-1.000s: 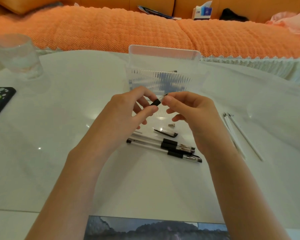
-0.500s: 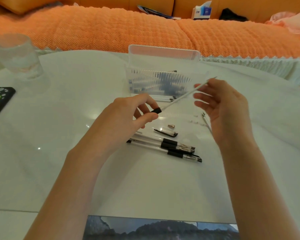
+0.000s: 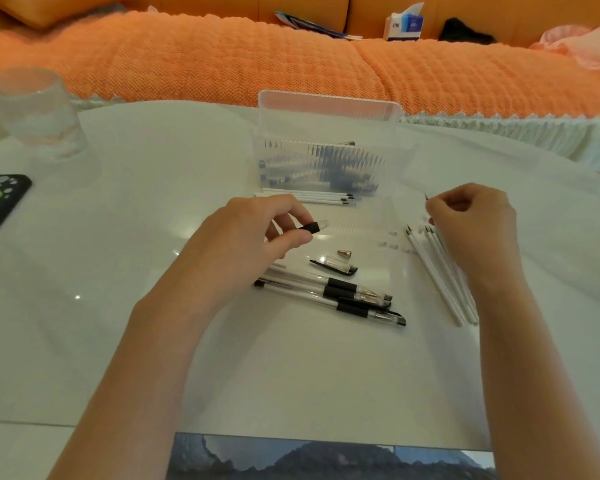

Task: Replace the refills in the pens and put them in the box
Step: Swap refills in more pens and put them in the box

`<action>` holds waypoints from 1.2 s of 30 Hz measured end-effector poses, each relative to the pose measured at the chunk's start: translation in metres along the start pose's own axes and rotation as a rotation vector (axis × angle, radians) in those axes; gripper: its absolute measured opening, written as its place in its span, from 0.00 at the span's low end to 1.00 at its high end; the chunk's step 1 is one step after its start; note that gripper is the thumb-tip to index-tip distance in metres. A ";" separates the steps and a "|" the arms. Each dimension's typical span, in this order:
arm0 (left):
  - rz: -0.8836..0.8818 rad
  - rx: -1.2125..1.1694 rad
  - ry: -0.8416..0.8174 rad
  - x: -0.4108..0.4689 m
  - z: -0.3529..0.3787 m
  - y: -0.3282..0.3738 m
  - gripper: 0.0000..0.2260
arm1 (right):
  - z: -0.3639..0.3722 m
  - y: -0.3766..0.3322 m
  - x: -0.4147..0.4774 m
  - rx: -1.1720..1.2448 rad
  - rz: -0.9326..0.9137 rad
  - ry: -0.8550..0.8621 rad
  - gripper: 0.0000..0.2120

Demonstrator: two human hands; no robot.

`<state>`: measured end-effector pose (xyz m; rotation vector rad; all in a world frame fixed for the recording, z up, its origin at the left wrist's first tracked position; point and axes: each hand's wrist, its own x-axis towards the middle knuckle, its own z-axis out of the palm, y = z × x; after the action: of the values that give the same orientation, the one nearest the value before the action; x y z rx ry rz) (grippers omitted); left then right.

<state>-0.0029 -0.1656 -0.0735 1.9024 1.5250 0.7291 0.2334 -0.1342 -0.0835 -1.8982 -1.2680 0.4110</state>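
Pinches one pen barrel [image 3: 314, 226] in the left grip [image 3: 250, 237]; clamps the right grip [image 3: 475, 223] round one refill [image 3: 426, 197], mostly hidden in the fist. Just nearer than the left grip: one cap [image 3: 333, 265], one metal tip [image 3: 344, 253], two or three overlapping pens [image 3: 329, 296]. Under the right grip: loose refills [image 3: 437, 275], count unclear. Beyond both: one box [image 3: 326, 109], contents blurred.

Holds pen barrel [image 3: 314, 226] by black grip in left hand [image 3: 253, 233]; pinches refill [image 3: 426, 197] in right hand [image 3: 471, 220], over loose refills [image 3: 433, 271] near box [image 3: 326, 109].

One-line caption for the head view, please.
Left hand grips a tipless pen barrel; right hand pinches a refill over loose refills.
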 end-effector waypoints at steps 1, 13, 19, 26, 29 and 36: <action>-0.005 -0.003 0.000 0.000 0.000 0.000 0.03 | 0.001 0.001 0.000 -0.041 0.006 -0.019 0.06; -0.015 -0.016 0.014 0.000 -0.002 -0.004 0.03 | 0.009 0.002 0.000 -0.189 -0.077 -0.043 0.05; -0.013 -0.013 0.024 0.001 -0.002 -0.005 0.03 | 0.038 -0.017 -0.006 -0.153 -0.421 -0.157 0.08; -0.017 -0.036 0.039 0.001 -0.004 -0.008 0.03 | 0.061 -0.011 -0.002 -0.229 -0.534 -0.210 0.11; -0.018 -0.054 0.046 0.001 -0.005 -0.007 0.03 | 0.063 -0.008 -0.001 -0.239 -0.531 -0.218 0.10; -0.027 -0.073 0.057 0.000 -0.006 -0.008 0.03 | 0.066 -0.010 -0.003 -0.134 -0.473 -0.272 0.03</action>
<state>-0.0125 -0.1636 -0.0748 1.8187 1.5348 0.8225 0.1834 -0.1064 -0.1175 -1.6108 -1.9093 0.3456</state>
